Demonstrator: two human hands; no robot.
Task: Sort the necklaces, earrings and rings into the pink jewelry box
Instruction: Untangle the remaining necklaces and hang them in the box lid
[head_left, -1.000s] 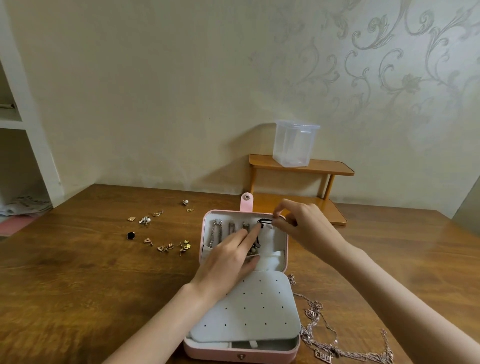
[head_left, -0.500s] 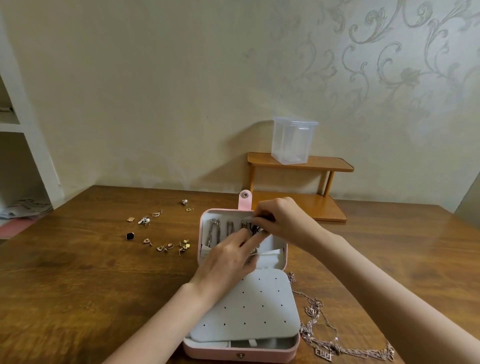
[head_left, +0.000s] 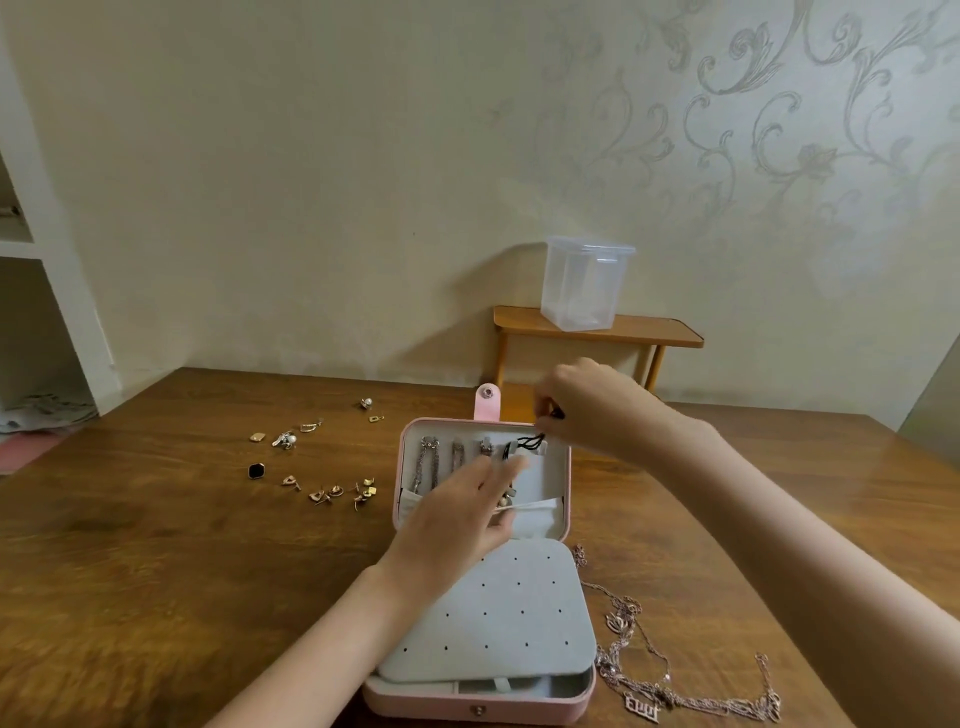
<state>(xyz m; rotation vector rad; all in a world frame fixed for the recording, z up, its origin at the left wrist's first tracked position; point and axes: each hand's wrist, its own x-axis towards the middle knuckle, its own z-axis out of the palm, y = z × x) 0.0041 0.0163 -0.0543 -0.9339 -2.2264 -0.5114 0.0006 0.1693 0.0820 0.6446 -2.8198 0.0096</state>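
Right hand (head_left: 587, 410) pinching a black cord necklace (head_left: 531, 443) at the far rim of the open pink jewelry box (head_left: 483, 561); left hand (head_left: 457, 512) spread open, fingers extended over its lid compartment; earrings (head_left: 317, 467) scattered left, chain necklaces (head_left: 675, 675) right, on the table (head_left: 156, 571).
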